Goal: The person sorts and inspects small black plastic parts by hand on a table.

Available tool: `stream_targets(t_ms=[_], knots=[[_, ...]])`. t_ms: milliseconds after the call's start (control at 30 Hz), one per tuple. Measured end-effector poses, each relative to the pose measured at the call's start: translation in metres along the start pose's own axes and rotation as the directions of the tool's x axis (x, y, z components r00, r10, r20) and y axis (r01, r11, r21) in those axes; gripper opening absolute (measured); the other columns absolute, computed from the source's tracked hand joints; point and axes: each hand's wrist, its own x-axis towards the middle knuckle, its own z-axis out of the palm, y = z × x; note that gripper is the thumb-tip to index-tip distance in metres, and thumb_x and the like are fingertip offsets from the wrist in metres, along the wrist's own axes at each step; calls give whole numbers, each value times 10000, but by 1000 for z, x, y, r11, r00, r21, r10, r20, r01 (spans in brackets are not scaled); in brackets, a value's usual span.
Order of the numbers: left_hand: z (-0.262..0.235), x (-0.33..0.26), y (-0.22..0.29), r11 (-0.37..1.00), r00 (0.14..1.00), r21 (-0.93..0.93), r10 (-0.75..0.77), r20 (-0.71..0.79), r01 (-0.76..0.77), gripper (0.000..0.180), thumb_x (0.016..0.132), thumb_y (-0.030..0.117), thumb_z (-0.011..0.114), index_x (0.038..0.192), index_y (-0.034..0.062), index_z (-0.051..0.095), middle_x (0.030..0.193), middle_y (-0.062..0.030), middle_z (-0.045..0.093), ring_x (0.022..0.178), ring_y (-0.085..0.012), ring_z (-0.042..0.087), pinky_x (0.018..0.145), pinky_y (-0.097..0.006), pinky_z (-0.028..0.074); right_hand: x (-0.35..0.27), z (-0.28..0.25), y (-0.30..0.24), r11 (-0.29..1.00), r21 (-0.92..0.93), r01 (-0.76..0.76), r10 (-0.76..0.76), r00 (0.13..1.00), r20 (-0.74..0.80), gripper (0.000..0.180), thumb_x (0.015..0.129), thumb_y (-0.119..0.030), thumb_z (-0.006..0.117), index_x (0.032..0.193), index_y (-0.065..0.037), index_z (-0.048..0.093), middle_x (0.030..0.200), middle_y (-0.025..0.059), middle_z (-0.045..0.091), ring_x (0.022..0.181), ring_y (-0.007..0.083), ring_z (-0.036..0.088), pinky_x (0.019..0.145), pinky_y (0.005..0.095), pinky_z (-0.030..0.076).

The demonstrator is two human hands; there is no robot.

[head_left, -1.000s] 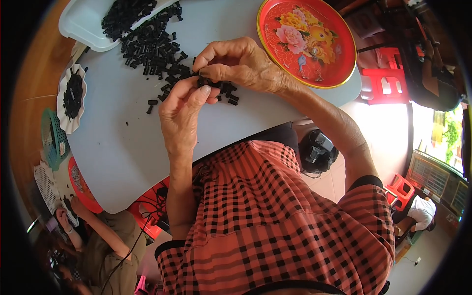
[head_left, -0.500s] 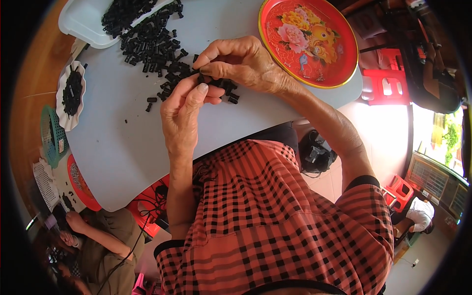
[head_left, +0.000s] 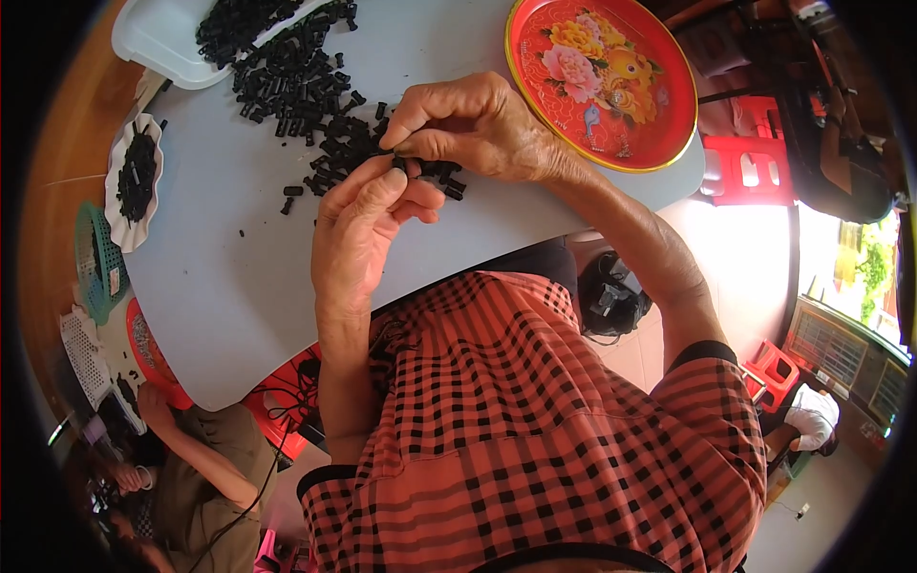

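Note:
Above a pale grey table (head_left: 220,286), my left hand (head_left: 363,229) and my right hand (head_left: 478,129) meet fingertip to fingertip. Between them they pinch a small black plastic piece (head_left: 399,162). Just behind my fingers lies a loose heap of several small black pieces (head_left: 306,95), spread toward the table's far left corner. My left fingers curl upward under the piece and my right thumb and forefinger close on it from above.
A white tray (head_left: 158,38) with more black pieces sits at the far left. A red round tray with painted flowers (head_left: 602,81) stands at the far right. A small white dish (head_left: 134,181) of black pieces lies off the left edge. Another person (head_left: 191,458) crouches lower left; red stools (head_left: 755,167) stand at right.
My hands have stayed over the same spot, with only small finger movements around the black piece. The heap and trays have not moved.

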Motion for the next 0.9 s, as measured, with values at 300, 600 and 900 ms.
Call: stream_targets(t_ms=[300,600,900], knots=[[1,3,1,998,998,-14,65,-18,-66,228,930,114,519,1039,-74,588,872,-142,646,786,-206,639,730,-332,513,-2,0,-10,939,-309,152,-162,987,-6,264,781,-98,706,1025,-19,642,856,56,625,776,138,615,693,276,507],[8,5,5,997,993,-9,71,-90,-72,223,921,96,531,1056,-64,609,997,-86,615,912,-149,591,875,-308,465,-2,8,8,738,-559,379,-427,903,49,441,748,-190,738,1127,-26,584,964,123,597,855,278,597,755,364,506],[33,12,0,993,963,-63,79,-259,-98,221,941,139,511,1047,-42,580,1001,-32,538,936,-108,509,840,-263,431,-5,14,4,407,-808,427,-621,778,99,364,660,-87,699,981,39,583,858,91,550,733,258,539,653,366,460]])
